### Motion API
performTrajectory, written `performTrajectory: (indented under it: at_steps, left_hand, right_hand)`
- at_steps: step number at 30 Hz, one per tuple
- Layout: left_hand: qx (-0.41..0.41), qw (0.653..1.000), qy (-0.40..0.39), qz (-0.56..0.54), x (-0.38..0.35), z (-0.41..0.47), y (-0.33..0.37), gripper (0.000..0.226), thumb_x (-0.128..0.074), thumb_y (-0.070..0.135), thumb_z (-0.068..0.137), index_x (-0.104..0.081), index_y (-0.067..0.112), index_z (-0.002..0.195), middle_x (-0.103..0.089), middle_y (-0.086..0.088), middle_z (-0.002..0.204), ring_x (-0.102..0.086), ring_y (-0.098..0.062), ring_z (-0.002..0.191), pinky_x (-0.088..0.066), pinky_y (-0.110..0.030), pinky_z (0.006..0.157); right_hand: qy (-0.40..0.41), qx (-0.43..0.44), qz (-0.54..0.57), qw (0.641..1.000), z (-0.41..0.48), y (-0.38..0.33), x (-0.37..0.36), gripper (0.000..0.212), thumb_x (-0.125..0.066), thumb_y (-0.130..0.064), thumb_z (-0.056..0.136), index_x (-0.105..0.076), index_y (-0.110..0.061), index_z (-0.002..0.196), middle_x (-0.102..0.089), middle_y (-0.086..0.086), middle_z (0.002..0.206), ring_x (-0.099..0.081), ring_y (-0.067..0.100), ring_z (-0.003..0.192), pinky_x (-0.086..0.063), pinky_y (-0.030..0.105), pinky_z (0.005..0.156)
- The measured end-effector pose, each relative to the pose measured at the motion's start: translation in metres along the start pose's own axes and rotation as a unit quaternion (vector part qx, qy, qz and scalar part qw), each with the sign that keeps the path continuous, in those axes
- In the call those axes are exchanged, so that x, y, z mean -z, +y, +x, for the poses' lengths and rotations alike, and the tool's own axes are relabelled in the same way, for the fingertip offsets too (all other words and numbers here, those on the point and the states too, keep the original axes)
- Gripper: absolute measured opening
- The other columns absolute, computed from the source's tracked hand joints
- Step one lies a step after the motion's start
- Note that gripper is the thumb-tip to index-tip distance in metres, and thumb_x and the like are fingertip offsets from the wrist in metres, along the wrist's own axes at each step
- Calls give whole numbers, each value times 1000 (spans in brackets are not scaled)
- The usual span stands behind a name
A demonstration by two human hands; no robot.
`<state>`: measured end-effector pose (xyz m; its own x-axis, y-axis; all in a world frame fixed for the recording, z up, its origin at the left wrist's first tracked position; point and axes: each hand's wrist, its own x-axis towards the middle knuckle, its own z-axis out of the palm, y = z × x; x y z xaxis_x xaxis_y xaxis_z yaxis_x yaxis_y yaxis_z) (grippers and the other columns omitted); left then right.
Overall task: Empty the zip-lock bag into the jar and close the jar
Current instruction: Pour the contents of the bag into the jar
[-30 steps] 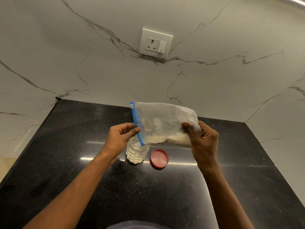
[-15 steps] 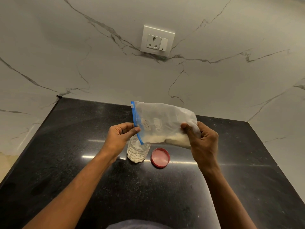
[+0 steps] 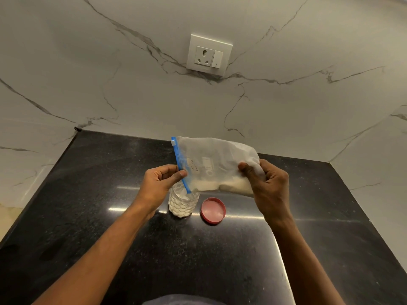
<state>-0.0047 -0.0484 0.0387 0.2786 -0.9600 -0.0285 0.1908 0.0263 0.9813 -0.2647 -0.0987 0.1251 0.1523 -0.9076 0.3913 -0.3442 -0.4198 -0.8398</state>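
A clear zip-lock bag point(image 3: 214, 164) with a blue zip strip lies sideways in the air, white powder heaped along its lower edge. My left hand point(image 3: 161, 182) pinches the blue zip end, whose lower corner hangs over the mouth of a clear ribbed jar point(image 3: 182, 203). The jar stands on the black counter and holds white powder. My right hand point(image 3: 267, 183) grips the bag's bottom end. A red lid point(image 3: 213, 210) lies upside down on the counter, just right of the jar.
The black stone counter point(image 3: 110, 216) runs to a marble wall at the back and on both sides. A white socket and switch plate point(image 3: 209, 55) sits on the back wall above the bag.
Both hands and the bag stay almost where they were over the jar. The view has shifted slightly.
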Motion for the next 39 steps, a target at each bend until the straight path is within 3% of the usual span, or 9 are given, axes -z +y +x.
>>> performTrajectory:
  at_steps: [12,16,21,28,31,35,39]
  left_hand:
    - [2,1000,20,-6,0,0,-3,14,-74,8,94,-80,15,105,-84,9,103,-79,-5,100,-60,-13,74]
    - [1,1000,18,-10,0,-1,-3,14,-75,8,94,-80,14,105,-84,8,104,-79,-5,100,-61,-14,74]
    - [1,1000,20,-12,1,-3,-4,15,-74,7,94,-79,13,107,-84,8,103,-79,-5,100,-60,-13,74]
    - [-2,1000,18,-26,0,-3,-4,15,-75,7,93,-79,13,106,-84,8,102,-79,-5,98,-60,-13,75]
    - [-3,1000,13,-21,0,-2,-5,15,-75,8,93,-79,13,107,-84,5,105,-79,-8,101,-61,-15,77]
    - [2,1000,12,-23,2,-2,-6,17,-75,10,93,-79,12,110,-84,2,108,-79,-10,103,-61,-16,79]
    - [5,1000,14,-19,2,-3,-6,16,-74,8,95,-79,13,109,-84,4,107,-79,-9,103,-62,-16,78]
  right_hand:
    - [-3,-8,14,1000,-2,-1,-1,23,-71,-34,95,-72,-13,85,-73,-10,81,-66,5,66,-50,14,55]
    - [-10,-1,-1,1000,-4,-2,-3,28,-70,-38,94,-73,-12,85,-74,-8,83,-67,10,68,-52,19,56]
    - [-9,0,5,1000,-3,-6,-4,13,-72,-25,97,-70,-28,85,-74,-19,83,-68,5,69,-52,15,56]
    - [1,-3,-2,1000,-4,-6,-4,13,-73,-26,97,-73,-15,90,-75,-3,84,-70,17,69,-58,28,56]
    - [7,-9,6,1000,-2,-7,-3,16,-73,-27,97,-73,-14,89,-75,-6,86,-69,15,68,-55,22,55]
    - [9,-4,9,1000,-3,-10,-4,8,-73,-26,97,-73,-23,89,-75,-11,86,-70,11,70,-55,19,56]
    - [14,14,14,1000,-3,-14,-7,14,-73,-21,97,-69,-31,89,-75,-20,86,-71,8,73,-54,14,57]
